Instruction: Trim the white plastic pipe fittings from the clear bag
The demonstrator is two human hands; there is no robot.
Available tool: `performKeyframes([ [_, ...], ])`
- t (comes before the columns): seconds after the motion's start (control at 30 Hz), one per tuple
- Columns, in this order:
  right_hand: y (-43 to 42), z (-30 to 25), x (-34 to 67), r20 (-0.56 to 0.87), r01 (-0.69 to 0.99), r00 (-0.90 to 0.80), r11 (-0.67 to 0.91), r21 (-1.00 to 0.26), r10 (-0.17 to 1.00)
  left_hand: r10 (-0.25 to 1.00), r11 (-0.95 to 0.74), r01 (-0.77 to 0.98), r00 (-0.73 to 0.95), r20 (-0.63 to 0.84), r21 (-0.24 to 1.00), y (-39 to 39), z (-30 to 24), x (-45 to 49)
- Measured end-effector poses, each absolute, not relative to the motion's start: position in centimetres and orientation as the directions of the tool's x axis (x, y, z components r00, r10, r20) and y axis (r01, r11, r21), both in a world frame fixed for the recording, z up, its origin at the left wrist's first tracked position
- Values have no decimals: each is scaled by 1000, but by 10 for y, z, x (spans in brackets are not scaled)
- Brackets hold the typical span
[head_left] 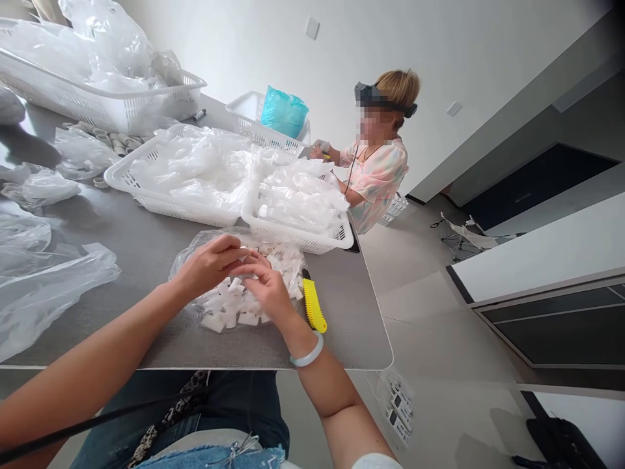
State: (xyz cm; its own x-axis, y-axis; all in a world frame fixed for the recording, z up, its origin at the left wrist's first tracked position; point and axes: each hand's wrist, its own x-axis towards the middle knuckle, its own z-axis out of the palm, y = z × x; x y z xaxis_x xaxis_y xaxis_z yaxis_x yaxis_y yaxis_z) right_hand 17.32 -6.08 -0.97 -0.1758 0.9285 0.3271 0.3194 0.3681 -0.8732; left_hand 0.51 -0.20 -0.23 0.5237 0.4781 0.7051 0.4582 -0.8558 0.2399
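Note:
My left hand [209, 264] and my right hand [266, 290] meet, fingers close together, above a clear plastic bag [188, 266] on the grey table [336, 332]. The bag holds several small white pieces [239, 316]. Anything held between my fingers is hidden. A yellow utility knife [312, 306] lies just right of my right hand, apart from it. A pale bangle [306, 350] circles my right wrist.
Several white slotted baskets of clear plastic, including one [297, 238] near the hands, stand beyond. Loose plastic sheets [39, 293] lie at the left. A seated person [375, 176] at the far table corner handles something yellow. The table's near edge and corner adjoin the floor.

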Motion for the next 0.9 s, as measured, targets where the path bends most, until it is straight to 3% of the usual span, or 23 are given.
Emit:
performKeyframes([
  [0.07, -58, -8, 176, 239, 110, -63, 245, -963, 969, 489, -859, 429, 523, 698, 281, -4, -4, 8],
  [0.13, -58, -7, 177, 198, 65, 64, 194, -979, 978, 512, -856, 383, 529, 676, 348, -7, -8, 13],
  [0.2, -61, -5, 178, 277, 184, 150, 248, -951, 949, 531, -848, 341, 534, 659, 406, -9, -11, 16],
  [0.3, -65, -3, 184, 511, 422, 181, 403, -812, 840, 569, -822, 338, 516, 640, 458, -7, -15, 15],
  [0.4, -65, -3, 196, 638, 553, 232, 440, -708, 735, 625, -781, 379, 471, 623, 497, -1, -13, 8],
  [0.47, -63, -5, 201, 673, 620, 188, 445, -647, 716, 671, -742, 392, 434, 602, 544, 0, -9, 6],
  [0.57, -60, -10, 199, 714, 717, -16, 506, -480, 700, 723, -685, 324, 414, 553, 652, -3, -3, 6],
  [0.67, -60, -15, 189, 692, 762, -156, 532, -370, 705, 712, -685, 257, 437, 550, 682, -8, 1, 9],
  [0.8, -61, -20, 178, 599, 780, -208, 500, -375, 773, 645, -758, 299, 470, 602, 580, -11, -1, 11],
  [0.9, -61, -18, 175, 524, 720, -239, 511, -469, 817, 621, -784, 352, 454, 639, 511, -10, -5, 11],
])
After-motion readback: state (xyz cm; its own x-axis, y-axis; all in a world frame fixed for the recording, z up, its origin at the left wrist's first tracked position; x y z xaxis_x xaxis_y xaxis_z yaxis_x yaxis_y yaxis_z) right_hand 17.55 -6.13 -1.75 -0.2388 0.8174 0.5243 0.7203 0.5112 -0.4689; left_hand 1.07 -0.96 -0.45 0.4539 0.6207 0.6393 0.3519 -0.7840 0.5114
